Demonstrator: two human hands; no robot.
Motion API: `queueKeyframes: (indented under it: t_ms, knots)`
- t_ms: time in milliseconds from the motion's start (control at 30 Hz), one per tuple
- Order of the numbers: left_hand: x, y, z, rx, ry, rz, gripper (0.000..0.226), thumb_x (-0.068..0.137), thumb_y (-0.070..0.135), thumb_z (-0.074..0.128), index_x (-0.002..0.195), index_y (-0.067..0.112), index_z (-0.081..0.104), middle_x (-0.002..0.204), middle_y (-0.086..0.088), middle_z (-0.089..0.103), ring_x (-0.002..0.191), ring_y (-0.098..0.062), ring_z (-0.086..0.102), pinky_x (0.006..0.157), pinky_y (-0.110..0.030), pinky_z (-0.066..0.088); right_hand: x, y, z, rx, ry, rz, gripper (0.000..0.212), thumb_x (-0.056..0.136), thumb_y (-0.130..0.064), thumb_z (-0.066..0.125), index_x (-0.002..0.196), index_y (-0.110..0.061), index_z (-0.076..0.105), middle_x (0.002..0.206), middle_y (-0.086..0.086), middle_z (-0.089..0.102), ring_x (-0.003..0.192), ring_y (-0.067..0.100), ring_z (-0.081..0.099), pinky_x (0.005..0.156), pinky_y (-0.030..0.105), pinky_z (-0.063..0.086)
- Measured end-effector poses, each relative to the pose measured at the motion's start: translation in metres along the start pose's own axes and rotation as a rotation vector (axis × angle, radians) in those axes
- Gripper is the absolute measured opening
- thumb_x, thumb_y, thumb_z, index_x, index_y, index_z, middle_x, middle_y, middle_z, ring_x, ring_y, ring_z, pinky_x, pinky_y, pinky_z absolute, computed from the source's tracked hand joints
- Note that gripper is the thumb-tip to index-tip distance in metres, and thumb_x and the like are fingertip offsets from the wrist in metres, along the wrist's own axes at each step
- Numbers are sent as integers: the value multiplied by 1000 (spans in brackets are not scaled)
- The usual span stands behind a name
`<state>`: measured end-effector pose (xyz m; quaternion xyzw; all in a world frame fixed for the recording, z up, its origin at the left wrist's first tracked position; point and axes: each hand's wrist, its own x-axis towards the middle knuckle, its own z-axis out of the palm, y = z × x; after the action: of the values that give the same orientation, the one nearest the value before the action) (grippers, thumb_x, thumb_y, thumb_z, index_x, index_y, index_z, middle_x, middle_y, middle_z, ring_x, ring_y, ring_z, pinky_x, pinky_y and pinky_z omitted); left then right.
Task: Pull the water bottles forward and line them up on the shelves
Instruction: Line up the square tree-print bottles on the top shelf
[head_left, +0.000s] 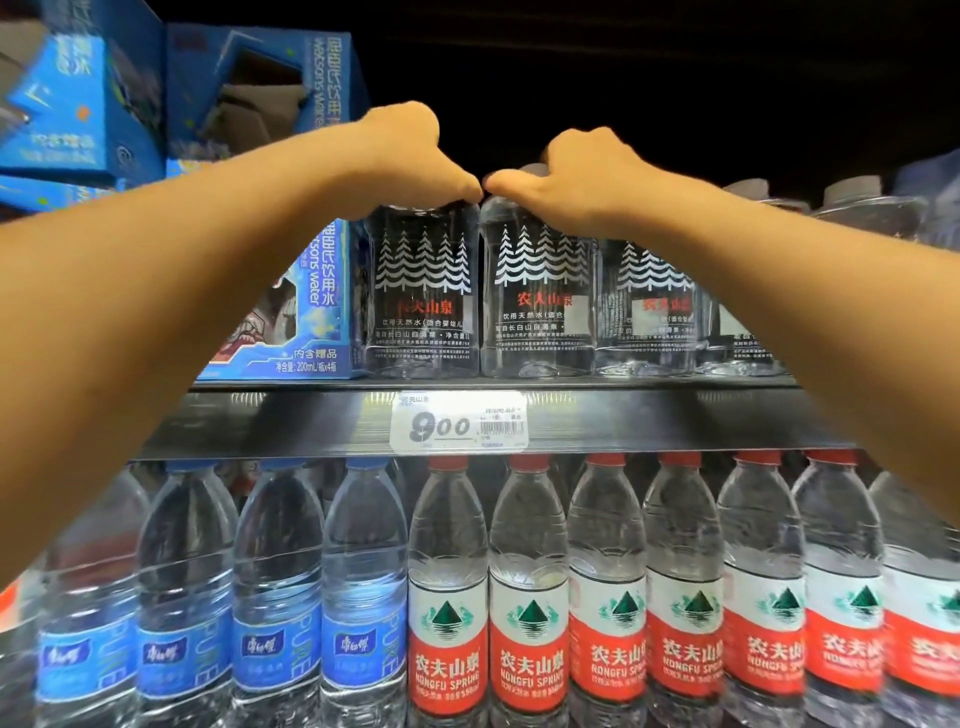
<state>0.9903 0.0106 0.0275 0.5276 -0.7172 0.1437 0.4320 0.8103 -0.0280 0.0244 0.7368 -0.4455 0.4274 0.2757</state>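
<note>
Hands are both up on the top shelf (493, 387), each on one clear square bottle. The left hand (410, 156) curls over the top of the left tree bottle (422, 291), and the right hand (582, 176) curls over the top of the right tree bottle (537, 296); the thumbs almost touch at 12 o'clock. The two bottles stand side by side at the shelf's front edge, so I think the pulling step is nearly done here. Next, more tree bottles at 3 o'clock may need pulling level. Labels show white trees and red "农夫山泉". A price tag (459, 421) reads "900". At 9 o'clock, a blue box (306, 317) says "water" and "200mL". Below, red-label bottles (530, 597) read "NONGFU SPRING" and blue-label bottles (270, 597) read "PURE".
</note>
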Motion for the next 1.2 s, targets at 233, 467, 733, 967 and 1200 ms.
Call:
queueKeyframes:
  t_ms: [233, 467, 733, 967, 1200]
  knots:
    - [-1, 2, 21, 227, 301, 154, 47, 86, 52, 52, 98, 7, 61, 105, -20, 63, 98, -39, 57, 76, -41, 45, -12, 22, -28, 42, 47, -19, 72, 85, -78, 33, 116, -20, 64, 94, -5, 64, 93, 17, 58, 66, 20, 37]
    - [0, 57, 53, 82, 330, 418, 32, 90, 45, 52, 96, 13, 51, 98, -12, 61, 81, -26, 52, 77, -48, 51, -48, 103, -77, -78, 124, 127, 56, 90, -63, 50, 117, -16, 65, 110, 5, 68, 100, 20, 61, 80, 26, 45]
    - [3, 114, 97, 94, 255, 427, 32, 91, 34, 54, 74, 11, 39, 61, -6, 34, 58, -25, 33, 52, -37, 27, -67, 169, -90, -102, 130, 223, 47, 90, -51, 57, 102, -7, 63, 98, 14, 66, 90, 27, 59, 74, 34, 43]
    - [3, 140, 119, 256, 248, 276, 36, 89, 41, 58, 87, 9, 42, 84, -13, 43, 68, -33, 44, 56, -37, 33, -56, 168, -89, -239, -72, 90, 63, 84, -66, 53, 56, -10, 47, 54, 5, 48, 53, 22, 47, 49, 32, 36]
    - [0, 148, 125, 457, 187, 257, 47, 88, 56, 58, 96, 12, 40, 87, -10, 44, 73, -31, 47, 60, -39, 39, -56, 175, -85, -282, -145, 77, 79, 63, -92, 46, 64, -13, 54, 64, 4, 53, 59, 23, 53, 54, 34, 45]
